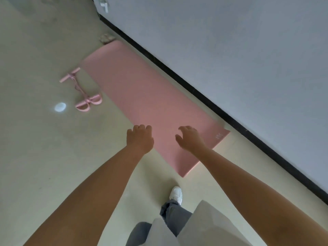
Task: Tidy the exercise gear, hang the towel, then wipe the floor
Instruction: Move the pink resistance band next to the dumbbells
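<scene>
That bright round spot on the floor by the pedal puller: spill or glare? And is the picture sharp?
Head view: the spot looks like reflected light, though I cannot rule out a wet patch; wide-angle tilt slants the wall; the pink mat and both hands look slightly soft.

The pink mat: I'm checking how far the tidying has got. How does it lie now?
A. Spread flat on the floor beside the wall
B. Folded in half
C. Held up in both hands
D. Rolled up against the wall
A: the pink mat lies unrolled and flat along the wall's black baseboard, with both hands above its near end, holding nothing.

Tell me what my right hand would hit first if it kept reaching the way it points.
Most likely the pink mat: the right hand hovers over its near end, fingers curled downward. Height above it is unclear.
</scene>
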A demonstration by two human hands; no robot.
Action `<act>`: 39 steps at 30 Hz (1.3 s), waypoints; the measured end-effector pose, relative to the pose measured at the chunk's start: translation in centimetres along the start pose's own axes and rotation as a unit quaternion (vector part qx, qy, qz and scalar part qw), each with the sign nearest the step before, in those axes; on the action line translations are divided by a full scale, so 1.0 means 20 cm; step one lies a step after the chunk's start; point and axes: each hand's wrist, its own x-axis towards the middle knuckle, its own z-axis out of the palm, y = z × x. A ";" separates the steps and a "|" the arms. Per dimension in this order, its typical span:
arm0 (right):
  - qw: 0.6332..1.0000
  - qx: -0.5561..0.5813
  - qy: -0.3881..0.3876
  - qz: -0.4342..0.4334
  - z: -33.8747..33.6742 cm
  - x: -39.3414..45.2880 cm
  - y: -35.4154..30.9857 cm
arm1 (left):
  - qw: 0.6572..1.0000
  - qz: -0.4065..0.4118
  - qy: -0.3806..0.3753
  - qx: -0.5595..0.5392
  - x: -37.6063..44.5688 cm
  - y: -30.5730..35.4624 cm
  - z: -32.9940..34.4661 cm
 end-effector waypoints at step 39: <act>0.992 0.003 -0.124 0.002 -0.29 3.35 -2.86 | 0.991 -0.012 -0.131 0.016 2.91 -3.21 -0.69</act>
